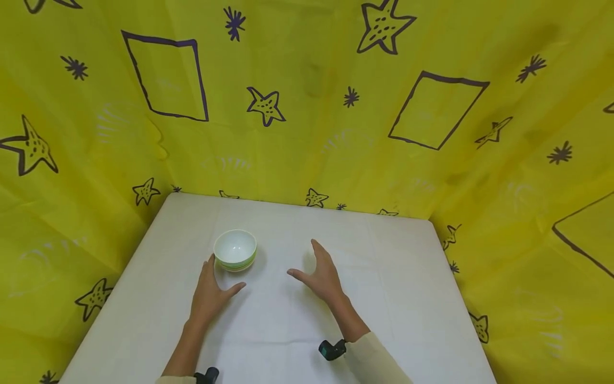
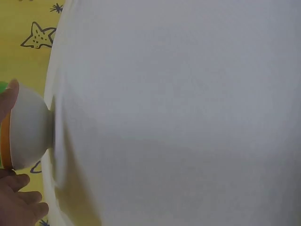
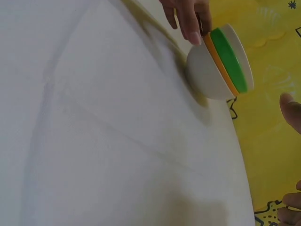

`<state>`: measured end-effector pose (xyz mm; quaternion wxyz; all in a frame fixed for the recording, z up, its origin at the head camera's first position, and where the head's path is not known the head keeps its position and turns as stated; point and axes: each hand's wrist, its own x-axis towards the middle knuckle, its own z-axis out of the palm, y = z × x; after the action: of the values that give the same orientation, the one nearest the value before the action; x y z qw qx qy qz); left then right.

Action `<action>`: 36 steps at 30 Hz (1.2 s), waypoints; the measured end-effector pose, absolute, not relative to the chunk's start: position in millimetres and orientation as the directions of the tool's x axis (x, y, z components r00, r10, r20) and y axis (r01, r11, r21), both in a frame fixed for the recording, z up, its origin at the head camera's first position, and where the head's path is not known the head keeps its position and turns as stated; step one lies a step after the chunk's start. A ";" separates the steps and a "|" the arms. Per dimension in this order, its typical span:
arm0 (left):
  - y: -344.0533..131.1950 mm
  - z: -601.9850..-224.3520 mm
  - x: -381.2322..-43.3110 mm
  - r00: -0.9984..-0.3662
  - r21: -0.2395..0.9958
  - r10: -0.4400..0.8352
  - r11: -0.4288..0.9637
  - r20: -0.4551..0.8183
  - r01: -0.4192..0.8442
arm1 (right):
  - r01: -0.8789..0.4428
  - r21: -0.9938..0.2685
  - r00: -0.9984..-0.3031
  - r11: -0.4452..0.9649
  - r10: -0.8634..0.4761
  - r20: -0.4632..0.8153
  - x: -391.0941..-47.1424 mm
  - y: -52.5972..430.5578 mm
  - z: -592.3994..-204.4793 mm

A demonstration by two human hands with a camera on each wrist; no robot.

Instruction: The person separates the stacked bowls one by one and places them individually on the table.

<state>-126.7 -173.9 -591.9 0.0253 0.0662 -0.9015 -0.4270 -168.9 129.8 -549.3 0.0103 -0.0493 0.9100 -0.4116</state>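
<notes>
A small stack of nested bowls [image 1: 235, 249] stands upright on the left part of the white table, the top one white inside. Orange and green bands and a pale rim show on the bowls [image 3: 218, 63] in the right wrist view. Beside the stack is my left hand [image 1: 207, 296], its fingertips at the left side of the bowls and its thumb spread toward the near side; whether they touch cannot be told. Well to the right of the stack, my right hand [image 1: 323, 276] hovers over the table, thumb and fingers spread apart, holding nothing.
White cloth covers the table [image 1: 403, 277]. A yellow curtain [image 1: 307, 149] printed with stars and outlined four-sided shapes hangs behind the table and along both sides. Dark wrist cameras sit on both wrists, such as the right camera [image 1: 332, 350].
</notes>
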 end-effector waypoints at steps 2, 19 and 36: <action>-171.2 -593.4 -127.9 -0.989 0.775 -0.151 0.625 0.003 -0.093 | -0.080 -0.746 -0.994 0.661 -0.105 0.014 -171.3 122.6 -548.3; -156.6 -602.1 -135.5 -0.971 0.815 -0.222 0.576 0.087 -0.059 | -0.118 -0.752 -0.982 0.648 -0.188 -0.008 -190.9 66.3 -541.6; -161.5 -601.8 -146.0 -0.971 0.851 -0.228 0.522 0.069 -0.062 | -0.175 -0.738 -0.968 0.652 -0.251 0.007 -201.8 26.2 -543.4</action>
<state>-146.0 -161.5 -601.8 0.0863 0.0837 -0.8681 -0.4817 -201.8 26.2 -543.4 0.0478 -0.1172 0.9076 -0.4003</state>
